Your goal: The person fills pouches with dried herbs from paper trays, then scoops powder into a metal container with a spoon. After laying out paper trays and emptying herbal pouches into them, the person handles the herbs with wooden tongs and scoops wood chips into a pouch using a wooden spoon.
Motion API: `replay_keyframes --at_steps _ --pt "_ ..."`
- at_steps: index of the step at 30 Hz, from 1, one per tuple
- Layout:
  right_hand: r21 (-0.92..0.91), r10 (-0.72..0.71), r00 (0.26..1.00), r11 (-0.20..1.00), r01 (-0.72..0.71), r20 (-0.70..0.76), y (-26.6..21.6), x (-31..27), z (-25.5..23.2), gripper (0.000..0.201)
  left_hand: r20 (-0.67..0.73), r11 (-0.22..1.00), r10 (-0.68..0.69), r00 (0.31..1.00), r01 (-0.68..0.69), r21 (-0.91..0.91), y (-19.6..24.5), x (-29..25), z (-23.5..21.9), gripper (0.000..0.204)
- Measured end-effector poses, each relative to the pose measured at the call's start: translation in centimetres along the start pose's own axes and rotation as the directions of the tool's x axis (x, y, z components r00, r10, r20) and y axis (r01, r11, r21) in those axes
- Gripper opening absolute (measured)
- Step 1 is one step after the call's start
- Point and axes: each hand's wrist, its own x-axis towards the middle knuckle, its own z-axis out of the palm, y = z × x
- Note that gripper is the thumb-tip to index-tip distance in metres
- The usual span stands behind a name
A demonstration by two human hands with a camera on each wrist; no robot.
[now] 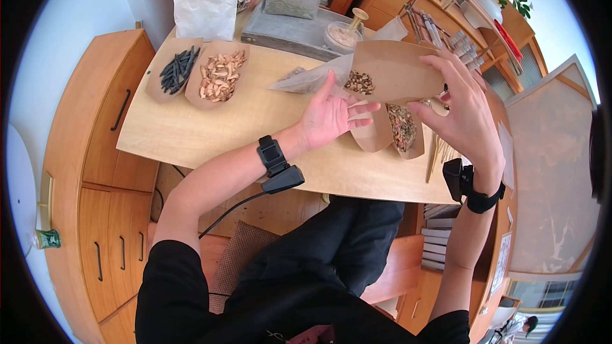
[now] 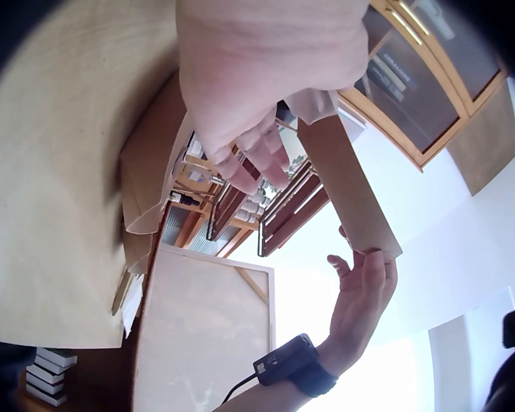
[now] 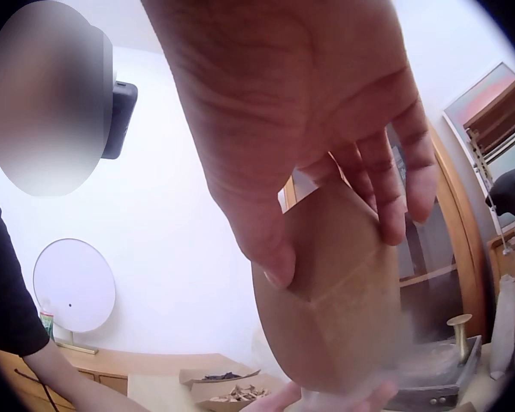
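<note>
Nearest the camera: black shirt (image 1: 274, 315) of the seated person. Right hand (image 1: 464, 105) holds a brown paper tray (image 1: 395, 64), thumb on one side and fingers on the other, raised above the counter (image 1: 255, 130) and tilted. Small brown chips (image 1: 360, 83) lie at its low end, beside a clear bag (image 1: 325, 70). Left hand (image 1: 322, 118) is open, palm up, fingers loosely extended and thumb apart, close to the bag; cannot tell whether it supports the bag.

Progress (judged): tipping from tray into bag appears under way; chips in the tray remain to go in. Amount bagged: cannot tell.

Containers: one tray (image 1: 192, 92) with pale wood slices (image 1: 222, 76), one (image 1: 155, 83) with black sticks (image 1: 180, 67), one (image 1: 417, 146) with mixed bits (image 1: 403, 127). Round tub (image 1: 343, 44) carries pinkish material.
</note>
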Motion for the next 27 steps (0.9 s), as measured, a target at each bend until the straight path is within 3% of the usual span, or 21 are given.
replay_keyframes --at_steps 11,19,22,27 --pt "0.012 -0.005 1.0 1.0 0.005 0.022 0.1 -0.2 -0.1 0.054 0.073 0.999 -0.008 0.997 0.005 0.046 -0.3 0.1 -0.6 0.078" --pt "0.01 0.007 1.0 1.0 -0.007 0.015 0.5 -0.4 0.0 0.054 0.033 0.932 -0.033 0.999 0.019 0.361 -0.6 -0.3 0.3 0.073" --pt "0.015 0.007 1.0 1.0 -0.008 0.013 0.6 -0.6 -0.1 0.054 0.08 0.947 -0.089 0.993 0.059 0.314 -0.5 -0.5 0.6 0.057" --pt "0.021 0.023 1.0 0.999 -0.024 0.014 0.7 -0.8 0.2 0.054 0.134 0.96 -0.103 0.986 0.064 0.271 -0.5 -0.6 0.6 0.055"
